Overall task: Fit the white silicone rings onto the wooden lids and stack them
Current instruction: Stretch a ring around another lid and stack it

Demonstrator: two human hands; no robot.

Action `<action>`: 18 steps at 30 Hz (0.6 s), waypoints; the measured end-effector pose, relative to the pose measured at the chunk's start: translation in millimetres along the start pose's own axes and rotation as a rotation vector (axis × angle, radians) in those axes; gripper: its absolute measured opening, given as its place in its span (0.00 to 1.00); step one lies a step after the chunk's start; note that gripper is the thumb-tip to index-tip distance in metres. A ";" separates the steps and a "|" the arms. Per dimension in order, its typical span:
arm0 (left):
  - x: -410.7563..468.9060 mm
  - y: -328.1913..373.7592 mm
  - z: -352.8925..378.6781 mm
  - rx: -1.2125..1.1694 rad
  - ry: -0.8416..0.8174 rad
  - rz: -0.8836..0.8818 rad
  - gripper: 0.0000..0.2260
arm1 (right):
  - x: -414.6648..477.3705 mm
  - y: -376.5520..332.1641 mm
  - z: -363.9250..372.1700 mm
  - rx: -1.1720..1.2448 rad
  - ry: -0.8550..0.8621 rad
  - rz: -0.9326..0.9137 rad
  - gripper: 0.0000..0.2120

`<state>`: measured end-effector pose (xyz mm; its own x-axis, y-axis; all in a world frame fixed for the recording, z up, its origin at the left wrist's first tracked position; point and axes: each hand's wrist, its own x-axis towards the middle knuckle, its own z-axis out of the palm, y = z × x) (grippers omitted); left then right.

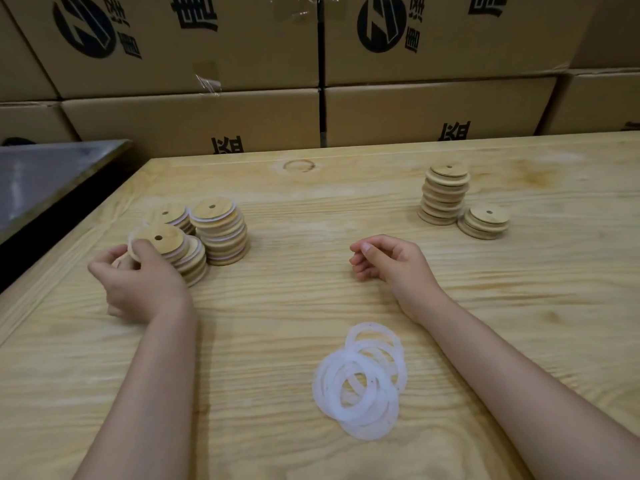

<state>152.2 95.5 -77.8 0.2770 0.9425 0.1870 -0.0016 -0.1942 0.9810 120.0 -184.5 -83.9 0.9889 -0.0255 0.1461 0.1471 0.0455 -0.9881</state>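
Observation:
A round wooden lid with a white ring point(160, 239) lies on top of a leaning stack at the left, and my left hand point(140, 282) grips its near edge with curled fingers. Beside it stand a taller stack of ringed lids point(220, 230) and a short one point(170, 216) behind. Two stacks of bare wooden lids, a tall one point(445, 195) and a low one point(485, 221), stand at the far right. My right hand point(388, 259) hovers over the table's middle with loosely curled fingers, holding nothing. A pile of white silicone rings point(362, 381) lies near the front.
The work surface is a pale wooden table point(311, 289). Stacked cardboard boxes point(311, 64) form a wall right behind its far edge. A grey metal surface point(45, 174) adjoins at the far left, past a dark gap.

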 end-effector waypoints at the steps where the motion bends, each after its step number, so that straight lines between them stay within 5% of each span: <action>1: 0.3 -0.2 0.4 0.002 -0.007 -0.007 0.08 | 0.0 0.0 0.0 -0.001 -0.001 -0.001 0.09; 5: 1.6 -1.9 3.1 -0.011 -0.038 -0.011 0.07 | 0.2 0.2 0.1 0.005 -0.002 0.001 0.10; 12: -5.1 0.0 4.2 0.002 -0.058 0.101 0.20 | 0.4 -0.2 0.1 -0.007 -0.004 0.007 0.10; 15: -18.0 10.0 0.4 0.026 0.013 0.400 0.21 | 0.5 -0.7 0.3 -0.021 0.001 0.007 0.10; 18: -46.8 16.3 0.3 -0.081 -0.141 0.876 0.18 | -0.5 -2.1 0.2 -0.022 0.009 0.007 0.10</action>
<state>139.5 48.1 -70.6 0.2601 0.4216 0.8687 -0.3344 -0.8047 0.4906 119.2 -184.3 -81.9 0.9898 -0.0338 0.1384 0.1393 0.0234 -0.9900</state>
